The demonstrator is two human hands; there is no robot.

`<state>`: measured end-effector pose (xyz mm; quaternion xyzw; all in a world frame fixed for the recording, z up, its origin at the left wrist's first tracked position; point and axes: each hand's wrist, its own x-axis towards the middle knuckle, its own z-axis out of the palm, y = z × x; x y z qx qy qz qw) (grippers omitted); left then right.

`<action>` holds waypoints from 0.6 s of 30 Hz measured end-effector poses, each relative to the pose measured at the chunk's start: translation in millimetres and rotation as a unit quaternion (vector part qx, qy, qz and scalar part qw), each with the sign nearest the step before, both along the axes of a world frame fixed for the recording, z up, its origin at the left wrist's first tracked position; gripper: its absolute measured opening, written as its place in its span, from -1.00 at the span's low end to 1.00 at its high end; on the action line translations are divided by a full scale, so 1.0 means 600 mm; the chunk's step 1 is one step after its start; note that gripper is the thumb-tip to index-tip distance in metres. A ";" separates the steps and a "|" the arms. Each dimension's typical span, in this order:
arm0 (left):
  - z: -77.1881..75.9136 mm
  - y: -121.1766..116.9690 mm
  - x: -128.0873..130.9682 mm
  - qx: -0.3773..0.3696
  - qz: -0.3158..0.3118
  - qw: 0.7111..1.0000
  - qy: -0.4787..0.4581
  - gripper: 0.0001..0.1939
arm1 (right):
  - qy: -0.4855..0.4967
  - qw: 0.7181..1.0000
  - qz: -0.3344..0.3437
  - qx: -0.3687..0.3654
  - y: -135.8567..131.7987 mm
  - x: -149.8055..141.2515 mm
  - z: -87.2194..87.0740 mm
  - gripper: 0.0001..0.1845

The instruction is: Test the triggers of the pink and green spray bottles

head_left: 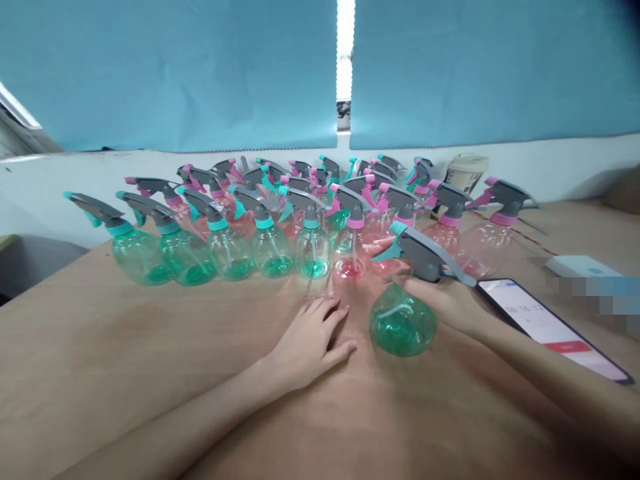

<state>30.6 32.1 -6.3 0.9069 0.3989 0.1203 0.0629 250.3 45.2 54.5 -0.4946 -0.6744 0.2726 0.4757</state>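
Note:
A green spray bottle (pixel 403 323) with a grey head and turquoise nozzle is in my right hand (pixel 443 297), which is closed around its neck just under the trigger head. Some of its fingers show behind the turquoise trigger. The bottle is slightly tilted, with green liquid in its base. To its left, my left hand (pixel 310 343) rests palm down on the table, fingers loosely apart and holding nothing. Just beyond the hands, a front row of spray bottles includes a clear-green one (pixel 313 250) and a pink one (pixel 351 253).
Several more green and pink spray bottles (pixel 227 253) stand packed in rows behind. A phone (pixel 550 327) showing a timer lies at the right, near a white box (pixel 583 265). A pale cup (pixel 467 173) stands by the wall. The brown table (pixel 125 333) extends underneath.

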 end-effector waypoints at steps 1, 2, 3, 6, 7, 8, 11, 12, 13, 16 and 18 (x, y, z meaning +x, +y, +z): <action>0.000 0.000 0.000 0.001 -0.001 1.000 -0.001 -0.47 | -0.002 1.000 -0.005 0.001 0.001 0.000 -0.001 -0.95; -0.001 0.000 0.000 0.002 -0.001 1.000 -0.002 -0.47 | -0.003 1.000 -0.005 0.004 0.002 0.000 -0.001 -0.95; -0.001 0.000 0.000 0.002 -0.001 1.000 -0.002 -0.47 | -0.001 1.000 0.000 0.008 0.002 0.000 -0.002 -0.95; -0.001 0.001 -0.001 0.001 -0.001 1.000 0.001 -0.46 | 0.010 0.999 0.030 0.015 0.004 0.001 -0.002 -0.93; -0.001 0.001 -0.002 0.002 -0.001 1.000 0.002 -0.46 | 0.013 0.999 0.036 0.016 0.004 0.001 -0.001 -0.94; -0.001 0.001 -0.002 0.003 -0.001 1.000 0.003 -0.46 | 0.014 0.999 0.039 0.013 0.003 0.001 -0.001 -0.94; -0.002 0.001 -0.003 0.006 0.000 1.000 0.002 -0.46 | 0.009 1.000 0.028 0.000 0.002 0.001 0.000 -0.88; -0.002 0.001 -0.003 0.006 0.000 1.000 0.002 -0.46 | 0.007 1.000 0.025 -0.002 0.002 0.000 0.000 -0.87; -0.002 0.001 -0.002 0.005 0.001 1.000 0.002 -0.46 | 0.006 1.000 0.023 -0.003 0.001 0.000 0.001 -0.86; -0.002 0.001 -0.002 0.005 -0.001 1.000 0.002 -0.46 | 0.011 0.999 0.032 0.001 0.001 -0.002 0.003 -0.88; -0.002 0.001 -0.002 0.006 -0.003 1.000 0.003 -0.46 | 0.013 0.999 0.037 -0.002 0.000 -0.003 0.006 -0.87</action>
